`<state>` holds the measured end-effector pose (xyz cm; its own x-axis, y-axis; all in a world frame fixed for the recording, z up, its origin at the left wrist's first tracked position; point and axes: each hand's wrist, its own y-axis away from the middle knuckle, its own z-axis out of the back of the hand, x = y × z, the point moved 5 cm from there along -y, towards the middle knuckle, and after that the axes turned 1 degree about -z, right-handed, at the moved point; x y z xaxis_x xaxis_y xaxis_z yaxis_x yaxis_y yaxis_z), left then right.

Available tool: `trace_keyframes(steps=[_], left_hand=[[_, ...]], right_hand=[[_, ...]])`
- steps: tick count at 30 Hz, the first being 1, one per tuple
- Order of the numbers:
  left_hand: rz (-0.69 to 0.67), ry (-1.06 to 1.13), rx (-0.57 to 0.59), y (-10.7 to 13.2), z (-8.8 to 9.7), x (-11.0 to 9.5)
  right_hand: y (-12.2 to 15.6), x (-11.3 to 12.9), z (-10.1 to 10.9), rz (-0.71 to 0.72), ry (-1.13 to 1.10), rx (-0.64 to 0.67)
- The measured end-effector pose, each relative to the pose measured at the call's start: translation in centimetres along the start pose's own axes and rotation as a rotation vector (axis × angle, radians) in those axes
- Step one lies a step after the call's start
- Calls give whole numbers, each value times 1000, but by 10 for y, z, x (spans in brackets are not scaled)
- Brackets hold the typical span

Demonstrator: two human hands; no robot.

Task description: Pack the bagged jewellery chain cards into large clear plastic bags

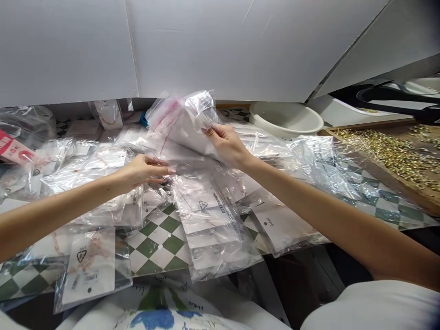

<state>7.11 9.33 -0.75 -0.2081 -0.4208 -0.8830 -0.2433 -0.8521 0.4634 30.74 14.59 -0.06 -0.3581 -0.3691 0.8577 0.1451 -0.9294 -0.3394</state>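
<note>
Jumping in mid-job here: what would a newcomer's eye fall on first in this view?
A heap of clear plastic bags with white cards inside covers the middle of a green-and-white checked cloth. Above it, the right hand holds up one bag, with the left hand just below. To the right, a wooden tray brims with small gold-coloured pieces, a white basin behind it.

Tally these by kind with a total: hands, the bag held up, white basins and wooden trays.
Hands: 2 (left hand, right hand)
Bag held up: 1
White basin: 1
Wooden tray: 1
Total: 5
</note>
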Motion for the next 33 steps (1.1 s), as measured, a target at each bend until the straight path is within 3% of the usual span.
trace_keyframes(steps=[4,9,11,16,18,22,27,31,33], left_hand=[[-4,80,-22,-4,2,-1],[19,17,-94,-8,10,-5],[-3,-6,-112,-10,15,-6],[-86,-70,-165,-18,24,-3],[-102,-99,-156,-21,24,-2],[-130,-148,-152,-15,32,-11],[-169,-342,-260,15,80,-30],[-111,-485,-423,57,132,-36],[-84,-521,-499,81,153,-38]], right_hand=[[2,3,-1,34,42,-61],[3,3,6,79,135,-126],[6,3,0,89,188,-20],[29,4,-33,237,402,464],[32,2,-37,297,482,499],[23,-9,-24,234,474,390],[17,-19,-7,142,476,288],[18,-26,1,48,510,297],[16,-25,7,5,525,366]])
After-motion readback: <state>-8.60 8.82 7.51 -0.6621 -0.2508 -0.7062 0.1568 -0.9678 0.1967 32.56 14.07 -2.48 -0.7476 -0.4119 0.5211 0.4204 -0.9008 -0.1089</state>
